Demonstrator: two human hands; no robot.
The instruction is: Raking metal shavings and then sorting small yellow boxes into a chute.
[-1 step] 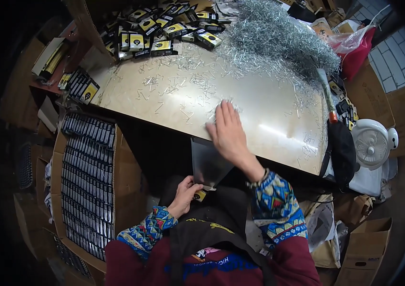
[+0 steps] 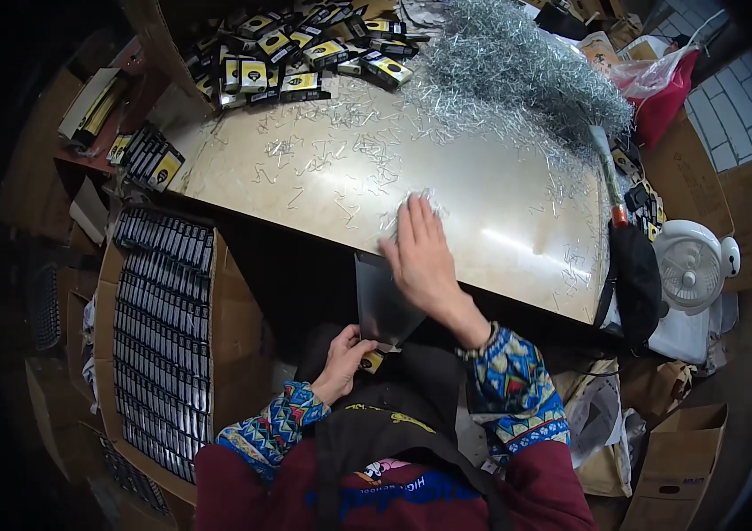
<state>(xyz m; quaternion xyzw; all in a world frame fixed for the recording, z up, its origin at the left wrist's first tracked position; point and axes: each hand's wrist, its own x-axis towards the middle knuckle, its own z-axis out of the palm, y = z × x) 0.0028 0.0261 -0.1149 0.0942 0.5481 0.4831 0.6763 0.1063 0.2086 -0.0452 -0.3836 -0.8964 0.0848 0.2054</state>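
Note:
My right hand (image 2: pixel 425 258) lies flat near the front edge of the pale tabletop (image 2: pixel 491 199), fingers stretched out and pointing away from me. Small bent silver wire pieces (image 2: pixel 436 205) gather around its fingertips. Below the edge, a grey chute (image 2: pixel 387 301) slopes down toward my lap and narrows at its lower end. There my left hand (image 2: pixel 339 365) is closed on a small black-and-yellow box (image 2: pixel 372 361), its thumb by the chute's mouth. The box is mostly hidden by the fingers and the dark apron.
A large heap of wire pieces (image 2: pixel 517 80) covers the far right of the table. Black-and-yellow boxes (image 2: pixel 301 84) are piled at the far left. A carton (image 2: pixel 221 354) packed with rows of boxes stands at left; a white fan (image 2: pixel 690 270) stands at right.
My right hand has slid slightly toward me, closer to the table edge and chute. My left hand keeps its place with the box.

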